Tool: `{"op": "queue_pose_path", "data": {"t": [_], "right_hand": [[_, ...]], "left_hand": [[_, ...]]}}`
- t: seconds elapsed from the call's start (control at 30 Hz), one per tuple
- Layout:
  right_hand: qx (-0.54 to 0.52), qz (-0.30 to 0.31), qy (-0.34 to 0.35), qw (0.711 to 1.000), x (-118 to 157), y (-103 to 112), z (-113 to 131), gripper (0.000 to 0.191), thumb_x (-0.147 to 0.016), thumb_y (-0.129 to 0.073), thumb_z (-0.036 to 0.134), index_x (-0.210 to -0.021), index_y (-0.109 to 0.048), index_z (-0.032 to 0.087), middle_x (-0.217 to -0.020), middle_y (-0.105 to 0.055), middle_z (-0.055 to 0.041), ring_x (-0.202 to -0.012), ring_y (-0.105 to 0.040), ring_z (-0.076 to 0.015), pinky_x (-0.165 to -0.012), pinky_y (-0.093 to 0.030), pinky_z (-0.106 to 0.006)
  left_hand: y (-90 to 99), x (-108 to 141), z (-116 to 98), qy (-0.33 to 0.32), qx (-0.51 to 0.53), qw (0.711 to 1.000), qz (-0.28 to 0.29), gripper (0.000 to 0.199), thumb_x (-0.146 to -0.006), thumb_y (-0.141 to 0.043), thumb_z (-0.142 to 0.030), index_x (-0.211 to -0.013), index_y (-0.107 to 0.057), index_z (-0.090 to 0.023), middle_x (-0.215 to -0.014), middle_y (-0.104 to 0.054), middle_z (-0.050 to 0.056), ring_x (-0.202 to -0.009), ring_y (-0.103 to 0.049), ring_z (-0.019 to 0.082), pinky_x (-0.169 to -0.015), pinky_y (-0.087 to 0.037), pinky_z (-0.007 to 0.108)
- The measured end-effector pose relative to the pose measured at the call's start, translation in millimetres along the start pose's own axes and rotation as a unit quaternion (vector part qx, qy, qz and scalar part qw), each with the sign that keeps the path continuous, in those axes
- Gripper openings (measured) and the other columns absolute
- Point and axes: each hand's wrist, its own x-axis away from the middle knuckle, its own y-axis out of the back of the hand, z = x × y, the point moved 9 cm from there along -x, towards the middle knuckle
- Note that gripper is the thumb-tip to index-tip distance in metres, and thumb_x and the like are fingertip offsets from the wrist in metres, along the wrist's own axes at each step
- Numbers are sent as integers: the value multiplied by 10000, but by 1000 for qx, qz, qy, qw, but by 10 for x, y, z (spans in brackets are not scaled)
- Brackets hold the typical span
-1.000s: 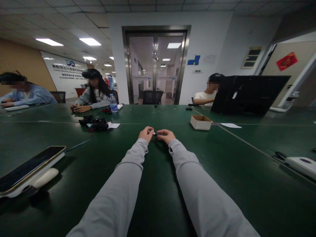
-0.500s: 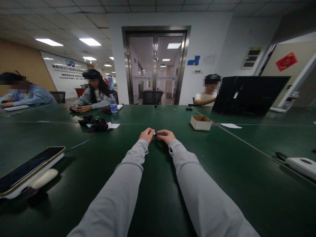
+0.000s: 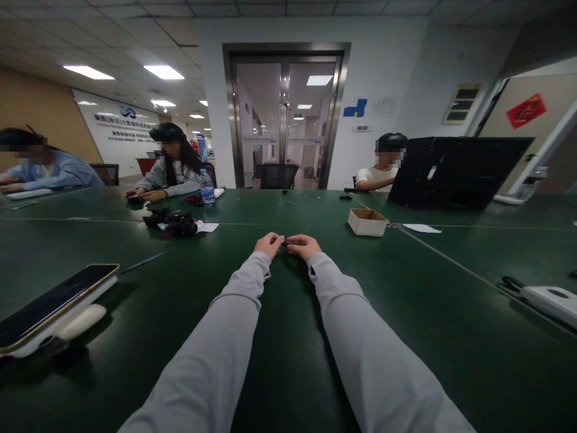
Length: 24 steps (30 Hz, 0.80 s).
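Note:
Both arms, in light grey sleeves, reach forward over the dark green table (image 3: 288, 337). A small dark object (image 3: 285, 242) lies between my fingertips, mostly covered by them; its kind is too small to make out. My left hand (image 3: 268, 245) pinches its left end with thumb and fingers. From the other side, my right hand (image 3: 305, 246) has its fingers closed on the right end. The two hands almost meet, just above the tabletop.
An open cardboard box (image 3: 367, 223) stands ahead on the right. Tangled black gear (image 3: 174, 222) and a water bottle (image 3: 207, 187) are ahead on the left. A phone (image 3: 58, 307) lies near left, a white device (image 3: 552, 304) far right. Several people sit across the table.
The fingertips have come slightly closer together, and the shiny silver bit seen between them before is now covered. The whole view has shifted a little.

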Motion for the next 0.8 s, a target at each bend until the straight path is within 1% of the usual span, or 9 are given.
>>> {"op": "queue_pose_path", "data": {"t": [0.1, 0.2, 0.3, 0.4, 0.5, 0.6, 0.7, 0.77, 0.8], "right_hand": [[-13, 4, -4, 1000, -7, -3, -9, 270, -541, -674, 43, -792, -624, 129, -699, -614, -4, -564, -609, -118, -612, -542, -262], [-6, 5, -4, 1000, -15, -8, -6, 265, -549, -677, 61, -795, -615, 137, -706, -623, -9, -590, -612, -125, -644, -534, -280], [88, -12, 16, 996, -10, -13, 60, 260, -521, -706, 72, -750, -612, 149, -670, -621, -2, -640, -608, -132, -701, -512, -293], [219, -43, 44, 974, 44, -50, 195, 253, -462, -732, 58, -641, -591, 168, -626, -605, 18, -674, -603, -146, -746, -489, -302], [237, -34, 24, 971, 132, -147, 252, 223, -499, -706, 50, -617, -559, 171, -556, -578, 33, -566, -591, -139, -638, -509, -279], [137, 19, -31, 990, 239, -224, 210, 212, -562, -676, 61, -681, -528, 156, -476, -546, 38, -415, -543, -122, -443, -485, -234], [67, 53, -64, 994, 394, -77, 211, 286, -523, -725, 99, -698, -505, 147, -495, -564, 24, -394, -539, -117, -383, -464, -212], [49, 76, -85, 992, 560, 160, 238, 366, -471, -763, 142, -732, -506, 148, -580, -608, 2, -406, -547, -116, -384, -472, -220], [44, 92, -91, 991, 671, 305, 272, 399, -456, -774, 173, -753, -509, 148, -658, -634, -20, -426, -556, -114, -395, -478, -224]], "left_hand": [[4, 21, -65, -5, 56, 998, 5, 217, -718, -542, -290, -899, -566, -172, -805, -608, 29, -632, -564, 95, -479, -451, 166], [6, 17, -98, -7, 98, 995, 4, 184, -711, -554, -235, -874, -578, -152, -836, -607, 54, -707, -580, 116, -511, -476, 177], [47, 13, -91, -10, 90, 996, -20, 211, -707, -575, -246, -897, -581, -154, -830, -613, 56, -698, -586, 117, -549, -492, 201], [95, 46, -107, -15, 12, 999, -44, 272, -671, -626, -279, -920, -578, -178, -791, -624, 33, -662, -581, 110, -601, -487, 223], [95, 116, -159, -10, -72, 996, -54, 258, -613, -675, -341, -813, -602, -195, -741, -633, 16, -680, -579, 123, -648, -467, 239], [36, 201, -194, 25, -89, 994, -54, 276, -568, -697, -396, -731, -607, -192, -741, -642, 23, -671, -580, 132, -627, -449, 233], [-154, 321, -260, 78, -12, 996, 45, 353, -655, -570, -513, -759, -611, -178, -813, -653, 51, -617, -585, 126, -542, -436, 220], [-226, 487, -400, 98, 21, 984, 150, 444, -707, -445, -577, -752, -622, -173, -797, -660, 59, -581, -587, 128, -509, -427, 220], [-179, 593, -506, 91, 5, 977, 192, 453, -692, -450, -590, -727, -631, -177, -755, -662, 54, -566, -585, 131, -507, -424, 222]]}}
